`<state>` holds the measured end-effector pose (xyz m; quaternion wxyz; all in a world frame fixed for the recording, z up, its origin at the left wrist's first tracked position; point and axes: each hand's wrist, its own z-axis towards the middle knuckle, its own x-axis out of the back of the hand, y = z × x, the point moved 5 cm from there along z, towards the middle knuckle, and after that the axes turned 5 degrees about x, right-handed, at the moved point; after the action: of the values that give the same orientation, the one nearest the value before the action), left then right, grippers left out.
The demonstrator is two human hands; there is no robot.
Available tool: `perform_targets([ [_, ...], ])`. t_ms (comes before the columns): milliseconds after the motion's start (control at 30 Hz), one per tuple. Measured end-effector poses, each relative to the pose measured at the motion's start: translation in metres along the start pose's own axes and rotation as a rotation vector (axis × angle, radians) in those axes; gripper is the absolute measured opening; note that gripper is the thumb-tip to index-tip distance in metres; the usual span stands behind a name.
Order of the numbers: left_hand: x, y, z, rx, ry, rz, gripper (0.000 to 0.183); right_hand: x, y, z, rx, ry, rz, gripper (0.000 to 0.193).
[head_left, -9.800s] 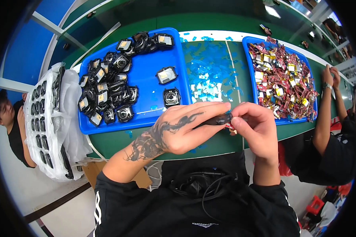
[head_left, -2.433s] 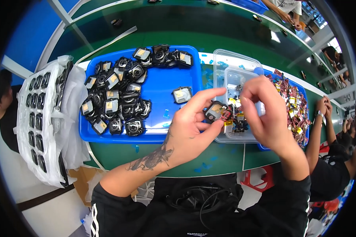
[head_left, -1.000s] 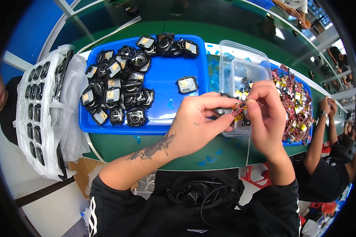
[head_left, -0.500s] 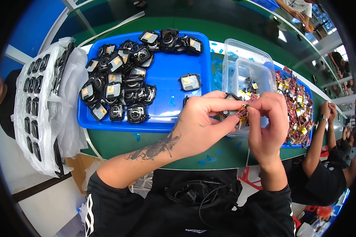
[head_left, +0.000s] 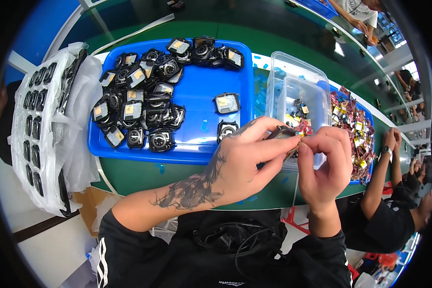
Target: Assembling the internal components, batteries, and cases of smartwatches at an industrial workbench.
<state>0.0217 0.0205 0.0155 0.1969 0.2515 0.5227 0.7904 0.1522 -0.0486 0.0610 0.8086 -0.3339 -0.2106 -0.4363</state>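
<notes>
While the left hand [head_left: 252, 151] holds the dark watch case [head_left: 282, 132], right hand [head_left: 325, 161]: raised beside it, thumb and index tips pinched together at the case's right end; can't tell what, if anything, is between them.
Left grip: fingers closed around the case, thumb below, index finger along it; much of the case is hidden by the fingers.
Case position: in the air, in front of the near end of the clear tub [head_left: 275, 65].
Tub contents: loose small parts [head_left: 296, 108], some black, some with yellow and red.
Left blue tray [head_left: 201, 89]: dark watch cases [head_left: 131, 111] heaped along its left side and far edge; two more lie apart at its right, the nearer one just beside the left hand.
Right blue tray: beyond the tub's right side, filled with red and yellow ribbon parts [head_left: 357, 129].
Bench [head_left: 134, 175]: green, blue film scraps [head_left: 260, 91] scattered between left tray and tub.
Far left: white-wrapped stack [head_left: 60, 117], black pieces in rows.
Right side: co-worker's hands [head_left: 392, 139], close together.
</notes>
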Motion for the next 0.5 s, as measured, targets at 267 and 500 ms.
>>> perform_targets([
  [267,-0.004,0.002,-0.001,-0.065,-0.037,-0.039,0.032,0.000,0.010,-0.011,-0.253,0.017,0.343,0.013],
  [500,-0.005,-0.003,0.002,0.213,-0.137,-0.299,0.035,0.002,0.022,-0.020,-0.606,0.032,0.769,0.019],
])
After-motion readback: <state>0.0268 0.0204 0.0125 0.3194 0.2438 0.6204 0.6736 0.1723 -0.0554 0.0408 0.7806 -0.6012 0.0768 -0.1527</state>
